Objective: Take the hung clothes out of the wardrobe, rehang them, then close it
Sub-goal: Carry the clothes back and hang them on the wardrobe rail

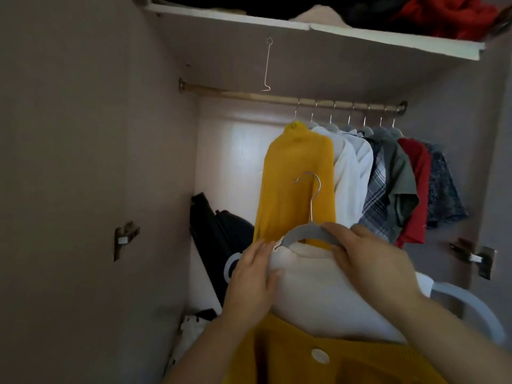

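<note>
The step in hand looks like the rehanging: a white garment [318, 295] is being seated on a grey hanger [302, 231], near the viewer and in front of the open wardrobe [83, 162], below the level of the rail [249, 94].

The hands are apart, one at each shoulder of the hanger. The left hand [249, 275] pinches the white cloth at the hanger's left end, apparently drawing it over the tip. The right hand [371, 261] grips the hanger's right arm, fingers curled round it and the collar beneath.

The hanger's long axis runs left to right across the view, its left end a little lower than its right. Its metal hook [310, 187] stands upward and away from the viewer, with the open curl turned to the left. The garment falls from it towards the near side.

On the rail, a yellow garment [296, 176] hangs leftmost in a row of clothes packed towards the right. The stretch of rail to its left is bare.

The next move probably calls for settling the left shoulder fully. One hand should then shift up to the hook's stem, raise the hanger and bring the curl over the bare rail. The hanger must stay level so the cloth does not slide off. The doors cannot be shut until this is hung.
</note>
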